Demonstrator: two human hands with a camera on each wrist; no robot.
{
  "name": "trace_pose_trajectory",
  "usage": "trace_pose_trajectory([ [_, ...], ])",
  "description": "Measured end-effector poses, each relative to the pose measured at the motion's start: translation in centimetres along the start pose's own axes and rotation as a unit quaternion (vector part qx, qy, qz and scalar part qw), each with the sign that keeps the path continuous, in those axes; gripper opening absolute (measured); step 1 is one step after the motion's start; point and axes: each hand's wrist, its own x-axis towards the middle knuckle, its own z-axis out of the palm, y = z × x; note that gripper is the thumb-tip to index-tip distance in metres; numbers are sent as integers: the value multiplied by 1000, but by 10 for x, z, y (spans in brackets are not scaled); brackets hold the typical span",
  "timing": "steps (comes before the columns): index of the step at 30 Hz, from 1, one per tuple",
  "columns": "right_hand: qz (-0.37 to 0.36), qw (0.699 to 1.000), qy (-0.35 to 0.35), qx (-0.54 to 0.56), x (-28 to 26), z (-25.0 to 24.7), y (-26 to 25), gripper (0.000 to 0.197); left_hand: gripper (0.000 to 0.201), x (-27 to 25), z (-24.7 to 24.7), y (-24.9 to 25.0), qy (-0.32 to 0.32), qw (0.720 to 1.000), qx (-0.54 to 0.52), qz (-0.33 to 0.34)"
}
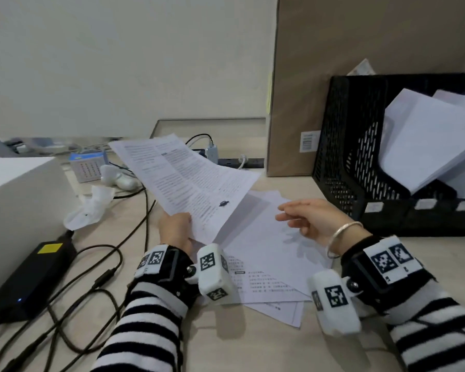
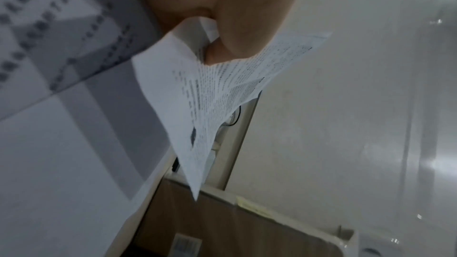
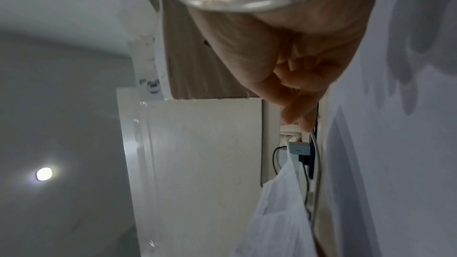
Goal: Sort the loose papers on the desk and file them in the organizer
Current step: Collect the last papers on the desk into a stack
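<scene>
Her left hand (image 1: 175, 230) is pinching a printed sheet (image 1: 184, 178) by its near edge; right hand (image 1: 316, 220), fingers loosely spread, is hovering over loose papers (image 1: 263, 253) beside the organizer (image 1: 341, 157).

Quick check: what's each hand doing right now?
Left hand: pinching the printed sheets, lifted off the desk.
Right hand: open, holding nothing, above the loose papers.
</scene>
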Motion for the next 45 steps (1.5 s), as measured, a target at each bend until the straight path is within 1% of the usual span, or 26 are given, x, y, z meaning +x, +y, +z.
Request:
trace_pose_trajectory([
  [3,15,990,5,-143,23,5,-19,10,40,-3,-6,5,5,1000,8,14],
  [5,19,967,8,-253,42,11,-31,8,32,-7,-7,8,11,999,27,31],
  [6,20,948,8,-317,51,15,-37,4,32,-8,-8,8,9,999,37,33],
  [7,22,924,7,-382,61,19,-42,10,33,-7,-9,7,2,998,46,33],
  [8,31,896,5,-443,69,21,-45,25,35,-6,-9,5,-4,998,56,29],
  [10,57,825,-1,-562,83,23,-51,48,38,-6,-11,3,-7,997,78,27],
  [11,70,788,-8,-611,89,20,-51,53,37,-6,-11,4,-5,996,85,27],
  [12,85,763,-19,-640,95,19,-51,53,34,-5,-11,4,-6,996,91,24],
  [13,98,751,-25,-653,100,16,-51,49,31,-5,-12,5,-11,995,93,17],
  [15,111,744,-18,-659,100,13,-51,37,29,-4,-12,4,-17,995,96,7],
  [17,129,734,-11,-667,99,12,-50,40,28,-2,-12,3,-30,995,92,0],
  [19,132,744,5,-655,105,7,-47,53,27,-2,-11,3,-33,996,88,-4],
  [21,112,763,47,-635,108,6,-44,63,26,-3,-10,4,-39,997,70,-12],
  [22,97,768,75,-628,108,6,-44,65,26,-3,-9,4,-39,997,62,-15],
  [24,64,776,120,-616,109,8,-43,59,27,-2,-10,5,-39,998,56,-16],
  [27,10,796,182,-577,105,9,-45,31,27,-2,-10,7,-45,997,57,-11],
  [29,-25,813,225,-536,103,7,-50,26,28,-3,-10,9,-48,997,56,-7],
  [31,-70,848,264,-454,101,2,-60,27,30,-4,-10,11,-58,996,59,-14],
  [32,-102,871,280,-391,100,-1,-67,28,31,-5,-10,11,-66,996,59,-23],
  [34,-184,897,305,-262,92,-7,-87,29,32,-7,-10,13,-81,994,65,-44],
  [36,-257,913,279,-152,78,-9,-108,31,32,-9,-8,13,-107,990,77,-59],
  [38,-289,932,210,-57,64,-13,-121,38,31,-13,-6,15,-130,985,86,-68],
  [39,-296,937,178,-54,58,-15,-124,40,31,-14,-6,16,-144,983,87,-73],
  [41,-293,936,139,-134,53,-22,-120,42,34,-14,-7,17,-168,980,75,-81],
  [43,-310,916,119,-224,63,-33,-109,43,38,-15,-7,20,-177,978,75,-79],
  [45,-318,898,101,-288,73,-41,-94,51,41,-17,-7,23,-192,975,84,-70],
])
